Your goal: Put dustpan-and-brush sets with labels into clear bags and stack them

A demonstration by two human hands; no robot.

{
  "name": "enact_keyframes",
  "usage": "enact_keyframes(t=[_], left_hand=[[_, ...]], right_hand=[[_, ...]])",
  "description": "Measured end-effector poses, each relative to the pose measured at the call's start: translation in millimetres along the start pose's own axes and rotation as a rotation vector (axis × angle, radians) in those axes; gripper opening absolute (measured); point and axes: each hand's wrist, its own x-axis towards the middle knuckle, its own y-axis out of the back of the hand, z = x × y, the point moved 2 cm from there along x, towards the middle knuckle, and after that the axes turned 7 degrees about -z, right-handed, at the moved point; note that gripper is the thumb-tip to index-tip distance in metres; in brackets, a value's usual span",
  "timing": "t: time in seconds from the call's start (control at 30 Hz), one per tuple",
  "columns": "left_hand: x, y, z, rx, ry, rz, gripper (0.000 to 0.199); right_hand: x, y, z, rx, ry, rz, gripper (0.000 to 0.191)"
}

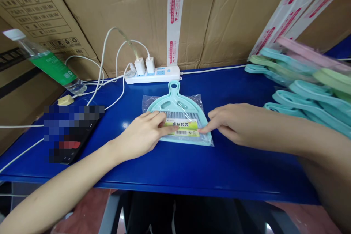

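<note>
A light-blue dustpan (173, 99) with a grey-bristled brush (179, 115) lies in a clear plastic bag on the blue table, its handle pointing away from me. A yellow-green and white label (189, 128) sits across its front. My left hand (144, 129) rests over the left side, one digit stretched onto the label and the other fingers bent, gripping nothing. From the right, my right hand (229, 122) touches the label's right end with one extended fingertip. Its other fingers are loosely bent and hold nothing visible.
Several bagged dustpan sets (309, 76) in blue, green and pink are piled at right. A white power strip (153, 75) with chargers and cables stands behind. At left are a tilted water bottle (55, 67) and a partly blurred black phone (78, 139). Cardboard boxes (142, 11) form the back.
</note>
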Motion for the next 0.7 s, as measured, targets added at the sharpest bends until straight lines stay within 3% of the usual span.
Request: enact_keyframes(t=[0.4, 0.7], left_hand=[[0.2, 0.5, -0.9, 0.019, 0.004, -0.011, 0.041], [-0.4, 2.9, -1.3, 0.000, 0.000, 0.001, 0.042]], right_hand=[[-0.9, -0.6, 1.5, 0.018, 0.075, 0.076, 0.044], [4.7, 3.1, -4.6, 0.020, 0.000, 0.069, 0.038]])
